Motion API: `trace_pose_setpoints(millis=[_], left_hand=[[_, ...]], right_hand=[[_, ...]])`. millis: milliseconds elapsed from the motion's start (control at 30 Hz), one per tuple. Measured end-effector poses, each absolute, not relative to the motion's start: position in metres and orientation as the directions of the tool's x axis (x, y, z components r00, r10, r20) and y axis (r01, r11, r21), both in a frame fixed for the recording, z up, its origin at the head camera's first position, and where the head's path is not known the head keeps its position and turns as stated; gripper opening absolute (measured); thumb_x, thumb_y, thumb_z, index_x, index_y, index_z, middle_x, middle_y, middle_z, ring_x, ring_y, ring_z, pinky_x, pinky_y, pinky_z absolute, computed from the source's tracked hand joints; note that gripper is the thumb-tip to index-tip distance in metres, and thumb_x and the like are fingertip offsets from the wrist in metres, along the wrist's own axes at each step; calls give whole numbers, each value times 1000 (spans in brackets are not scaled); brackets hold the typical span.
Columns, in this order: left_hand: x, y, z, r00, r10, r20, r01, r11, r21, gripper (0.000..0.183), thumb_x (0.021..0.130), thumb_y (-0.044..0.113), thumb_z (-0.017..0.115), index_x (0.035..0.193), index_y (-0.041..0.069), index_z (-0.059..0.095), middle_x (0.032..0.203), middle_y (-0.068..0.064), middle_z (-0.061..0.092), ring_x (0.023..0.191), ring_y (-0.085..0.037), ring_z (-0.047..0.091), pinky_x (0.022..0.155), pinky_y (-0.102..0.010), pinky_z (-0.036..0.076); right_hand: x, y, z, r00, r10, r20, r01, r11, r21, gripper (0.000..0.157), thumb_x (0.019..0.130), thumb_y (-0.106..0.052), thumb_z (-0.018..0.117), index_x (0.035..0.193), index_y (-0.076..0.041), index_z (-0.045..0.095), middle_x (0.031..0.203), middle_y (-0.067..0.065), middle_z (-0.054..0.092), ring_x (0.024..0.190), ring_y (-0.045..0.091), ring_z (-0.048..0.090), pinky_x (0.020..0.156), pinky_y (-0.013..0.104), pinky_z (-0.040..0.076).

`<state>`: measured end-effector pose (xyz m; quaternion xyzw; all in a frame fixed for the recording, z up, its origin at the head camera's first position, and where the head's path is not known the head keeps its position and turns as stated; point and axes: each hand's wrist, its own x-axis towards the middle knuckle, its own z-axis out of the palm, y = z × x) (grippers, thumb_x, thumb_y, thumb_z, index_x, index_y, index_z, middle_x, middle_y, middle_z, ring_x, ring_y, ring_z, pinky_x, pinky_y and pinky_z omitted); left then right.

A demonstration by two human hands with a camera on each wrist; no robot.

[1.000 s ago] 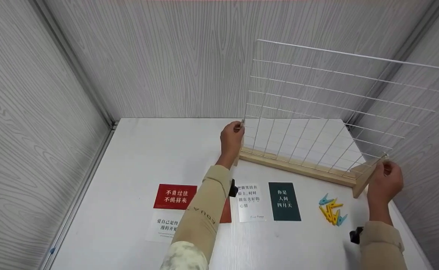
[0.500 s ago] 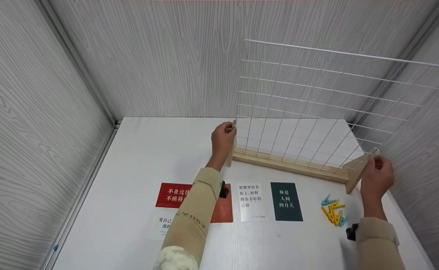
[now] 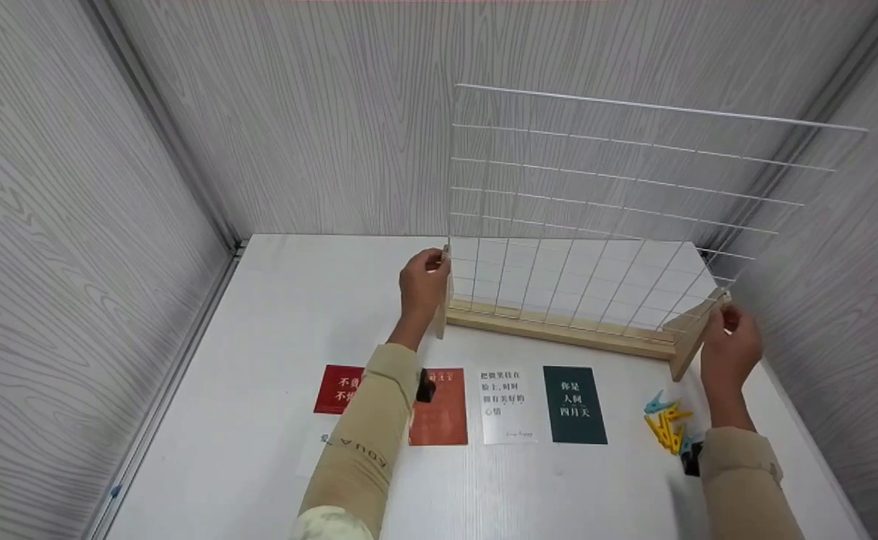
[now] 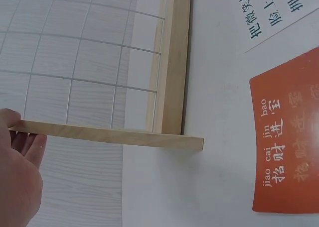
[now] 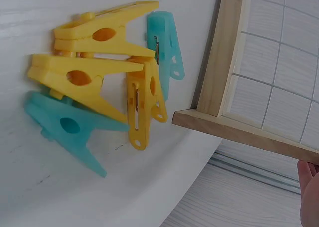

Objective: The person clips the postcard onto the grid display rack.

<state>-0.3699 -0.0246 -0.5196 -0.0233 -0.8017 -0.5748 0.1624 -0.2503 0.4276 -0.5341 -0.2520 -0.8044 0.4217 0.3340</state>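
A white wire grid panel (image 3: pixel 656 107) stands upright in a pale wooden base (image 3: pixel 559 331) with a wooden side piece at each end. My left hand (image 3: pixel 422 289) pinches the upper end of the left side piece (image 4: pixel 114 136), with fingers curled over its edge in the left wrist view. At the other end, my right hand (image 3: pixel 732 352) grips the top of the right side piece (image 5: pixel 239 136). Only the fingers of that hand show at the edge of the right wrist view. The right side piece sits closer to me than the left one.
Printed cards lie in front of the rack: an orange-red card (image 3: pixel 439 420), a white card (image 3: pixel 506 424) and a dark green card (image 3: pixel 575 427). My left sleeve partly covers a red card (image 3: pixel 332 397). Several yellow and teal clothespins (image 3: pixel 664 431) lie piled near my right wrist.
Both hands have moved left together with the grid rack. The left forearm has shifted over the red card, uncovering the orange-red card. The cards and clothespins stay where they were.
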Motion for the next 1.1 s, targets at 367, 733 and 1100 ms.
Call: trace_pose_setpoints(millis=[367, 733, 1100], left_hand=[[-361, -53, -521, -940, -197, 278, 204, 328, 923, 23, 97, 20, 66, 116, 8, 70, 110, -6, 70, 104, -18, 66, 89, -33, 55], [-352, -78, -525, -915, -259, 309, 212, 343, 915, 23, 97, 20, 66, 115, 7, 70, 109, -8, 71, 103, -20, 67, 87, -34, 56], [-342, -106, -527, -901, -296, 317, 206, 352, 913, 25, 96, 22, 68, 116, 7, 70, 109, -8, 71, 103, -20, 66, 85, -36, 56]], right_hand=[[-261, 408, -536, -719, 625, 305, 91, 520, -850, 41, 104, -36, 47, 132, -8, 58, 123, 9, 61, 113, 18, 56, 93, 27, 47], [-274, 388, -538, -758, 573, 313, 43, 523, -851, 43, 105, -37, 50, 135, -9, 58, 127, 10, 64, 114, 18, 57, 91, 23, 47], [-290, 370, -538, -777, 513, 364, -19, 559, -829, 42, 104, -35, 53, 133, -6, 60, 123, 14, 66, 112, 22, 60, 87, 26, 46]])
